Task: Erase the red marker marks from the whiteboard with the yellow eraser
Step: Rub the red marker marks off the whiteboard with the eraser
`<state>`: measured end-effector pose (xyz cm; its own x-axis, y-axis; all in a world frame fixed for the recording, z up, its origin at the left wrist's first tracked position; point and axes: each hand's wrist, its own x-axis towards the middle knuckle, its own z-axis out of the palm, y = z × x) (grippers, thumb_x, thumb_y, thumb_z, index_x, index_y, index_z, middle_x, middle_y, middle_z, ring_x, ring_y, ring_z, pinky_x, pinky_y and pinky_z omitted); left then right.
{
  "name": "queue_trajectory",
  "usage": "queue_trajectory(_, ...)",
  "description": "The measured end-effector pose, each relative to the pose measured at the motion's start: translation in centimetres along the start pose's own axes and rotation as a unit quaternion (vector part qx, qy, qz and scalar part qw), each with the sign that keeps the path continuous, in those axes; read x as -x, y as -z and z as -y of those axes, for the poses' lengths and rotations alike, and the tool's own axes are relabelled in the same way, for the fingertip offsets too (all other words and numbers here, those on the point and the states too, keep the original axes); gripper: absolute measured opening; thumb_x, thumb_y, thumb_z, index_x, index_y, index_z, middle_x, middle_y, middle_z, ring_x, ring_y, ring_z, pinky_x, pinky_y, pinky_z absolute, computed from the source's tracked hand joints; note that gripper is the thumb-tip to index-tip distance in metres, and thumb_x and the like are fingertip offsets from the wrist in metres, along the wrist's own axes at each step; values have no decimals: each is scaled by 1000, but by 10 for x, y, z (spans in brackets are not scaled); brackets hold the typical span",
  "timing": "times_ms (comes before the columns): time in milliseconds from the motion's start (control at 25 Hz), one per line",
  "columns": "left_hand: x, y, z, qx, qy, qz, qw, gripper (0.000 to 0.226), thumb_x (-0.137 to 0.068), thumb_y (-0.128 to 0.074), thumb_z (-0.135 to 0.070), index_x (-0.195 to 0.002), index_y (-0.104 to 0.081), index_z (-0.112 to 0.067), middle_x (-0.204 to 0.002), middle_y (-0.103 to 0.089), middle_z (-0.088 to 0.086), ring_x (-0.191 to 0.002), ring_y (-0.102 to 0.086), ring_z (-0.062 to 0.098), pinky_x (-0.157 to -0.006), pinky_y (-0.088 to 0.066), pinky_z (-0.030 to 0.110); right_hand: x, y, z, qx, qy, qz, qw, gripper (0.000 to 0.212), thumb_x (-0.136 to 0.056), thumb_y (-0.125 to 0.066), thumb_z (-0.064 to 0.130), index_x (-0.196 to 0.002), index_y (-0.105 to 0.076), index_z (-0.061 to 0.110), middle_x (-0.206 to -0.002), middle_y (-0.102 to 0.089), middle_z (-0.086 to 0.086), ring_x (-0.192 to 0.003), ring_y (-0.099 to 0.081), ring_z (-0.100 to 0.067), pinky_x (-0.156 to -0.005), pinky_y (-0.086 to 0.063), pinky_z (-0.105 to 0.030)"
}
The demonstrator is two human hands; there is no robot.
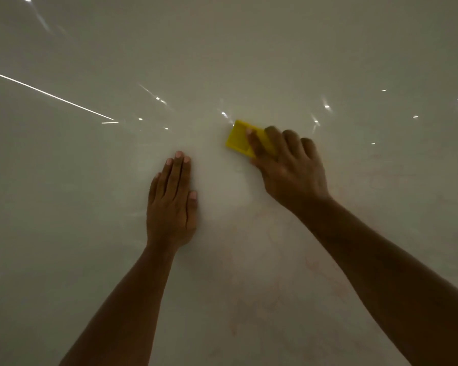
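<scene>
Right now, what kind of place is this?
Probably a classroom or office, though only a glossy whiteboard fills the view. The right hand presses a yellow eraser on it, beside faint red smears.

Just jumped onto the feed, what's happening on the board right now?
A person is wiping the whiteboard. The right hand presses the yellow eraser against the board, fingers laid over it, while the left hand rests flat on the surface beside it, holding nothing. Only faint reddish marker traces show, mostly below and to the right of the hands; no bold red lines are visible. The picture is dim, so fine residue is hard to judge.
</scene>
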<state>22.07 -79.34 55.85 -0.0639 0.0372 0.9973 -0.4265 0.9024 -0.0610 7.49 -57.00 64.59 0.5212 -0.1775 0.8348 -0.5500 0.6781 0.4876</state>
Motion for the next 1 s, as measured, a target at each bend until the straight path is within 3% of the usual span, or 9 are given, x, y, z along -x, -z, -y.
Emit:
queue_trajectory(80,-5,1,-2,-4,-13,11,1000,65,-107,-32,-28,-167,-29,-2,-176,-23,14,-163,-23,30,-132,-17,45,-3,-2,14,-12,-53,13,998,41,-106,-58,33,-145,-61,18,-129,-67,-17,-99,-65,-39,-77,-43,-42)
queue_trajectory(200,-19,3,-8,-11,-53,24,998,65,-107,-30,-29,-166,-29,1,-175,-23,17,-163,-20,35,-131,-22,52,7,3,19,-88,130,33,987,41,-106,-58,30,-145,-60,19,-130,-67,-17,-102,-65,-38,-81,-48,-42)
queue_trajectory(240,-23,3,-12,-12,-54,24,998,66,-107,-30,-29,-166,-28,0,-175,-23,17,-163,-20,34,-131,-21,53,5,3,5,-84,140,30,986,40,-107,-57,31,-146,-60,20,-130,-67,-16,-102,-65,-38,-81,-48,-43)
queue_trajectory(400,-31,-2,-23,-16,-37,13,999,67,-105,-29,-28,-167,-27,-3,-176,-21,13,-164,-19,32,-132,-17,50,13,0,-1,-53,-139,-15,989,46,-103,-62,26,-148,-57,19,-129,-65,-17,-97,-60,-39,-79,-44,-44)
queue_trajectory(560,-40,-1,-22,-20,-99,20,995,67,-105,-30,-26,-167,-28,-1,-176,-22,14,-164,-19,31,-132,-21,51,31,3,-6,-39,85,36,995,60,-96,-67,14,-153,-50,18,-135,-62,-19,-102,-61,-40,-84,-43,-45)
queue_trajectory(600,-43,-2,-23,-18,-106,23,994,67,-105,-30,-27,-167,-27,-2,-176,-21,14,-164,-18,31,-132,-21,50,32,4,-21,-28,53,33,998,59,-97,-65,15,-154,-50,18,-136,-61,-19,-103,-60,-40,-85,-42,-45)
queue_trajectory(720,-47,-2,-26,-20,-109,27,994,68,-104,-31,-28,-167,-26,-2,-176,-20,13,-164,-18,30,-133,-19,48,32,5,-21,-3,-188,6,982,51,-103,-60,21,-154,-50,20,-136,-60,-19,-104,-58,-40,-86,-40,-46)
queue_trajectory(880,-53,-1,-35,-16,-110,31,993,69,-105,-30,-30,-167,-26,-1,-176,-21,15,-164,-18,30,-133,-19,47,40,14,-33,-28,49,42,997,52,-101,-59,16,-153,-51,21,-136,-62,-19,-104,-59,-40,-85,-42,-45)
queue_trajectory(1000,-57,-2,-45,-11,-115,37,993,71,-104,-31,-31,-167,-25,-1,-177,-19,14,-165,-16,28,-133,-19,46,44,19,-57,-5,-184,20,983,50,-104,-55,23,-154,-50,22,-139,-58,-19,-109,-53,-39,-88,-39,-46)
